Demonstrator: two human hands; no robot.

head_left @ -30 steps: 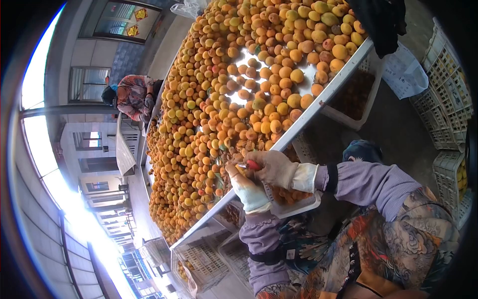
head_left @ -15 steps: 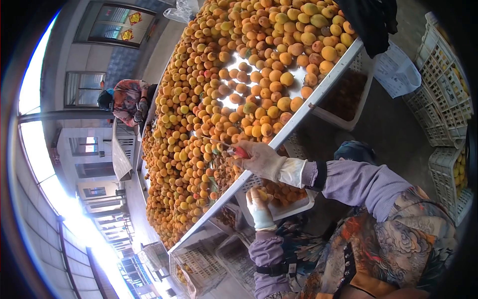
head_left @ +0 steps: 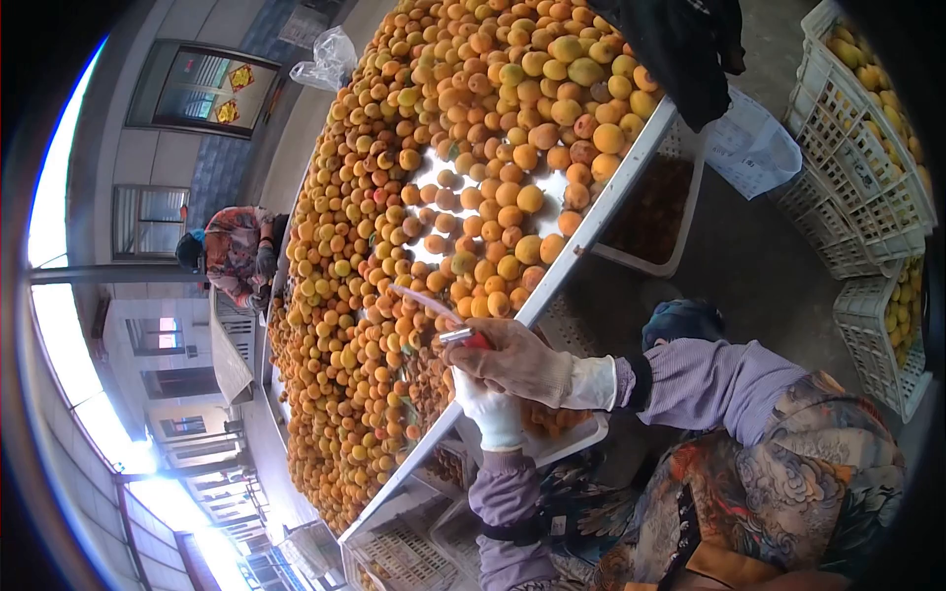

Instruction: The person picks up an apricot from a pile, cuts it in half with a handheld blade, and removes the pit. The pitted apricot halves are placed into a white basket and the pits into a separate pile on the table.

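My right hand (head_left: 517,366), in a stained pale glove, is closed round the red handle of a knife (head_left: 426,301). The blade points away from me over the heap of apricots (head_left: 365,286). Right against it and partly behind it is my left hand (head_left: 485,412), in a white glove; its fingers are bent and largely covered. An apricot seen between those fingers a moment earlier is hidden now. Both hands are at the near edge of the sorting table (head_left: 591,222), beside a patch of split, darker fruit.
Below the edge stand a tub of brown pieces (head_left: 645,212) and another tub (head_left: 572,443). Plastic crates (head_left: 857,148) of fruit are stacked to one side, near a printed sheet (head_left: 754,148). Another person (head_left: 232,251) works across the table. A dark cloth (head_left: 680,49) hangs over the corner.
My hands have come together: the right one turned, the left moved up behind it from below the edge. The knife blade shows more broadly. The whole view has shifted slightly.
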